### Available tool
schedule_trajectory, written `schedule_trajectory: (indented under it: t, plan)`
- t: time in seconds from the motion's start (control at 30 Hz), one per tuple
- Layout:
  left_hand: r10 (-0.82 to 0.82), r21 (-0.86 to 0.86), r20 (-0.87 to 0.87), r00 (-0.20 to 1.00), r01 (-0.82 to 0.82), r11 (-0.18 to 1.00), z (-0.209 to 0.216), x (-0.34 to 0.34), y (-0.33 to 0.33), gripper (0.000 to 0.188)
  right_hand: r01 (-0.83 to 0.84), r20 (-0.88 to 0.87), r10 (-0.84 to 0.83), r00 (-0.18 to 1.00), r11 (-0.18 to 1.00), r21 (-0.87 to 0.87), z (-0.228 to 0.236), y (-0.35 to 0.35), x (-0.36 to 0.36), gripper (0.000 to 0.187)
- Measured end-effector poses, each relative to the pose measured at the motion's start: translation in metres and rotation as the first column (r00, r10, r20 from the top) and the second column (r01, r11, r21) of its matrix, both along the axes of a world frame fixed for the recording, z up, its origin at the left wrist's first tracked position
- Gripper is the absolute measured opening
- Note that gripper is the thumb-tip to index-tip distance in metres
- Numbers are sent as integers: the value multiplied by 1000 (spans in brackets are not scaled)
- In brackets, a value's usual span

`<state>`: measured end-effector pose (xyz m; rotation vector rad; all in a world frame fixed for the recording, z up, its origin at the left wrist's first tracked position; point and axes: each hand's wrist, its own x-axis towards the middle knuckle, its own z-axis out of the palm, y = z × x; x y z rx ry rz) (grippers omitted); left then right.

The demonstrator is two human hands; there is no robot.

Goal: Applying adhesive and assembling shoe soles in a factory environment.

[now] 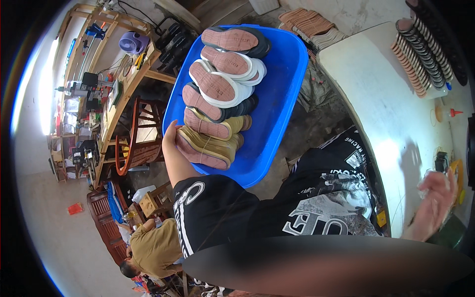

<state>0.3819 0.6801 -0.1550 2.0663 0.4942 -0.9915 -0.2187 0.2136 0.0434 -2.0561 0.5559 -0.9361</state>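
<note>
White table (354, 72) stands right; blue tub (278, 101) touches left hand (171, 133).

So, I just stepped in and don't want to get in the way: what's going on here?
Someone has their left hand at the left rim of a blue tub of shoes, lying with their pinkish soles up. Their right hand is raised by the white table; whether it holds anything is unclear. Another person in a tan shirt is bent forward at lower left.

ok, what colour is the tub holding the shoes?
The tub is bright blue; best seen in the head view.
</note>
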Motion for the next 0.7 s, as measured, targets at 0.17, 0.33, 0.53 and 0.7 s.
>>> schedule_trajectory:
  t: [0.17,0.33,0.53,0.7]
  plan:
    - [-41,-105,-33,999,37,994,7,-3,-18,55,26,103,-23,994,999,-32,27,-18,-46,51]
    - [-27,-151,-57,998,18,988,18,-31,16,56,20,-33,-11,999,951,308,-12,9,-27,54]
    - [-70,-208,46,996,79,975,37,-87,-3,58,16,97,-57,994,926,376,-34,19,-48,46]
    - [214,-171,262,941,-173,970,1,-81,51,73,-22,126,-40,991,891,453,-43,24,-39,38]
